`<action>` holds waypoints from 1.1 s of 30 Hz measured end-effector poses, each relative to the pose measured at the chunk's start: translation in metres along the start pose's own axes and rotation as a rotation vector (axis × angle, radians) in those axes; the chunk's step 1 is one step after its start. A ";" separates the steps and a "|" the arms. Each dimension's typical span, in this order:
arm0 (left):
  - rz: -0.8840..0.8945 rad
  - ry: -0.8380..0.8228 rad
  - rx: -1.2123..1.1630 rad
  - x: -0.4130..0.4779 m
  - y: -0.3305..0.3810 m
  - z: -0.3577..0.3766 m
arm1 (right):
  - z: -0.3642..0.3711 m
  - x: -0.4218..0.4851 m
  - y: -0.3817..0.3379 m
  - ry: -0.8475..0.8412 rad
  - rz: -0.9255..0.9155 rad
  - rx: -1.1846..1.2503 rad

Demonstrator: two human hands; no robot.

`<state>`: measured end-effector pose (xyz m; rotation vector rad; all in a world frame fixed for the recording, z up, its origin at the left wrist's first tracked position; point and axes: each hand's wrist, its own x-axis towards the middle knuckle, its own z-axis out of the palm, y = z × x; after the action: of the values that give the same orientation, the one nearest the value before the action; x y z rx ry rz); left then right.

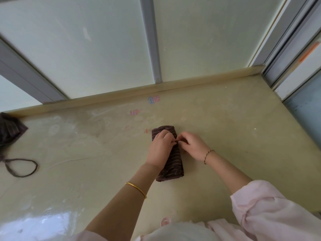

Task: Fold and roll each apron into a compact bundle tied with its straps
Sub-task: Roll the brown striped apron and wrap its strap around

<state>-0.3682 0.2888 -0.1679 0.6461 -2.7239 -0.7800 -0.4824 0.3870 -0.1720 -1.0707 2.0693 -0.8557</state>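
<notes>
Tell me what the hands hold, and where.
The left hand and right hand each pinch the strap with their fingers, on top of the rolled apron, near its middle.

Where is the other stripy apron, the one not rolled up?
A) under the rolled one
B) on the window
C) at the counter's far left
C: the loose apron lies at the far left edge of the counter, apart from the rolled bundle that the left hand and right hand pinch.
</notes>
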 end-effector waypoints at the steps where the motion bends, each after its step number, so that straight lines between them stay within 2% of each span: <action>1: -0.006 0.004 -0.032 0.001 0.001 -0.002 | -0.001 0.000 -0.002 -0.028 -0.025 -0.132; 8: -0.101 -0.071 -0.001 0.006 0.008 -0.010 | -0.011 0.004 -0.012 -0.103 0.040 -0.452; 10: -0.140 -0.114 0.043 0.008 0.010 -0.012 | -0.011 0.004 -0.009 -0.122 0.077 -0.296; 13: -0.193 -0.127 0.077 0.012 0.012 -0.015 | -0.014 0.000 -0.005 -0.070 0.193 0.245; 14: -0.206 -0.146 0.079 0.012 0.013 -0.015 | -0.014 -0.002 -0.004 -0.058 0.220 0.354; 19: -0.246 -0.290 0.055 0.013 0.016 -0.014 | -0.009 -0.002 0.005 -0.031 0.310 0.449; 24: -0.210 -0.405 0.016 0.011 0.007 -0.021 | -0.005 0.002 0.010 0.076 0.347 0.324; 28: -0.227 -0.453 -0.079 0.009 0.007 -0.025 | 0.005 0.007 0.005 0.118 0.271 -0.159; 30: -0.307 -0.383 -0.262 0.008 0.009 -0.024 | 0.009 0.007 0.002 0.123 0.256 -0.302; 33: -0.482 -0.238 -0.616 0.006 0.014 -0.017 | 0.013 0.007 0.001 0.121 0.255 -0.351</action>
<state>-0.3723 0.2890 -0.1458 1.1108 -2.3072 -1.8074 -0.4757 0.3779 -0.1821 -0.9170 2.4554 -0.4497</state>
